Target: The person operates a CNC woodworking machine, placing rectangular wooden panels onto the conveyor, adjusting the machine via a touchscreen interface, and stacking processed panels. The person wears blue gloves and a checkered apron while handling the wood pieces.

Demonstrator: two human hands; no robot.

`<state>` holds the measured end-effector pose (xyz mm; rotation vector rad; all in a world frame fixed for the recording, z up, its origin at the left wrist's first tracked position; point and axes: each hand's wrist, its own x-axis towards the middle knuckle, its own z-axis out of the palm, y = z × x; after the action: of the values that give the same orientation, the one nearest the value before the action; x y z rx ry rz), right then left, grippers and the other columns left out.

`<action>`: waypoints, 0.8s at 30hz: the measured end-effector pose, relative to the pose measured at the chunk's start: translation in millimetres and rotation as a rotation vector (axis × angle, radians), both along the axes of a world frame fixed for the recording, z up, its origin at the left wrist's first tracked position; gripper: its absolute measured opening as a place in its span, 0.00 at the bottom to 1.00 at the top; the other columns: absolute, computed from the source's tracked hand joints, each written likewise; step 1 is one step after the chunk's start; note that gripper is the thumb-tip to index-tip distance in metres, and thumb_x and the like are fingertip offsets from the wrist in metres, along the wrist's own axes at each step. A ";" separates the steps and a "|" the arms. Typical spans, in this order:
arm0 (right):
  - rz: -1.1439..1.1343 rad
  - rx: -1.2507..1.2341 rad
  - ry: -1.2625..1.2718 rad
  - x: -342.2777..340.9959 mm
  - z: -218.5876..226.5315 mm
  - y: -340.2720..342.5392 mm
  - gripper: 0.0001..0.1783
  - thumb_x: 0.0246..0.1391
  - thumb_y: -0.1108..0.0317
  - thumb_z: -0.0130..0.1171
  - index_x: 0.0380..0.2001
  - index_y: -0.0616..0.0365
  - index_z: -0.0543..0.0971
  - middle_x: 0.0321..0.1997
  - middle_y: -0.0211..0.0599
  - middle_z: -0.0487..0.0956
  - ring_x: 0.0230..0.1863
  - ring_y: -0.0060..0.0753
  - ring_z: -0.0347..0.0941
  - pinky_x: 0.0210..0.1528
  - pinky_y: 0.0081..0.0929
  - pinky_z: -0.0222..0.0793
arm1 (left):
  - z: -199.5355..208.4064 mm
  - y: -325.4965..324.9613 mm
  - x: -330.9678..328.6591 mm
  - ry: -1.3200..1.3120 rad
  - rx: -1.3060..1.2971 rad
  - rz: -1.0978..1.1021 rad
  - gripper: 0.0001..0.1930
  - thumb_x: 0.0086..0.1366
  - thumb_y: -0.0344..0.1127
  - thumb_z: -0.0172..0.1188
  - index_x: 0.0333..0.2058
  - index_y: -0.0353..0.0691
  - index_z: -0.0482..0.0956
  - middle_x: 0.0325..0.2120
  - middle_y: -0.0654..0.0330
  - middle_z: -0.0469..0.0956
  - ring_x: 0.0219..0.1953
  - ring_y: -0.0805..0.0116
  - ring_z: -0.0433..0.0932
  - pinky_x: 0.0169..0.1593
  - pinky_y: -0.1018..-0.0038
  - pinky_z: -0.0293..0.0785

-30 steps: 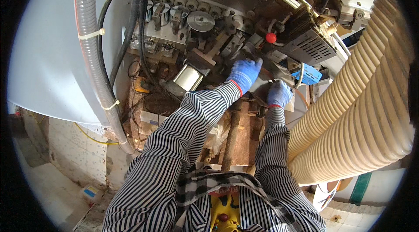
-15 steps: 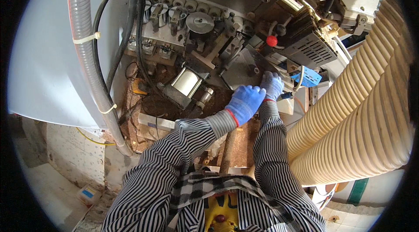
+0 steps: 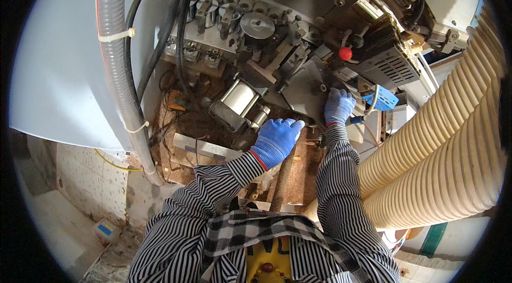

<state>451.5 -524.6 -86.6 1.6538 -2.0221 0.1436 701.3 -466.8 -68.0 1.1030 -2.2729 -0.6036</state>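
Note:
My left hand (image 3: 277, 140), in a blue knit glove with a red cuff edge, hovers to the right of the silver cylinder (image 3: 239, 97). Its fingers are loosely bent and apart, and nothing shows in them. My right hand (image 3: 340, 106), gloved alike, rests at the right edge of a dark flat metal plate (image 3: 305, 87) in the machine. Its fingers curl downward, and what they grip, if anything, is hidden beneath them. Just right of this hand is a dark blue handle (image 3: 356, 120).
A red ball knob (image 3: 345, 54) and a slotted metal housing (image 3: 388, 62) stand beyond my right hand. Thick ribbed cream hoses (image 3: 426, 171) fill the right side. A clear hose (image 3: 113, 51) and black cables (image 3: 173, 22) run down the left. Brown dust covers the machine bed (image 3: 213, 131).
My left hand has drawn away from my right hand, toward the left and nearer to me. The right hand stays at the plate's edge. The whole view has shifted slightly.

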 end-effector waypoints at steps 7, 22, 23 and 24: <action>0.030 -0.005 -0.079 -10.8 -0.3 -0.2 0.06 0.50 0.62 0.57 0.27 0.48 0.81 0.32 0.34 0.79 0.38 0.42 0.73 0.39 0.43 0.66 | -11.6 11.8 15.5 0.005 0.072 -0.044 0.14 0.62 0.38 0.57 0.46 0.45 0.76 0.37 0.58 0.81 0.34 0.59 0.80 0.38 0.66 0.79; 0.009 0.102 0.011 -7.7 0.5 0.9 0.08 0.52 0.61 0.55 0.31 0.48 0.81 0.35 0.35 0.79 0.40 0.42 0.73 0.42 0.41 0.66 | -17.2 20.5 10.7 0.045 0.078 -0.091 0.14 0.59 0.37 0.58 0.45 0.45 0.77 0.33 0.59 0.81 0.31 0.62 0.80 0.35 0.66 0.79; -0.021 0.032 -0.018 -16.1 -4.8 4.6 0.08 0.53 0.60 0.55 0.31 0.47 0.81 0.35 0.34 0.79 0.41 0.41 0.73 0.42 0.41 0.66 | -18.7 21.1 10.4 0.050 0.081 -0.085 0.14 0.59 0.37 0.58 0.45 0.45 0.77 0.33 0.59 0.81 0.30 0.62 0.80 0.35 0.66 0.79; -0.055 0.032 -0.038 -15.7 -3.2 7.4 0.08 0.53 0.59 0.55 0.30 0.48 0.81 0.35 0.34 0.79 0.41 0.41 0.73 0.42 0.41 0.66 | -20.4 21.3 11.1 0.043 0.084 -0.074 0.14 0.59 0.37 0.58 0.44 0.46 0.77 0.33 0.60 0.81 0.30 0.62 0.81 0.34 0.66 0.79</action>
<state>435.8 -517.2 -89.8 1.6245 -2.1063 0.1254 712.4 -445.4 -88.4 1.0382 -2.2781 -0.7513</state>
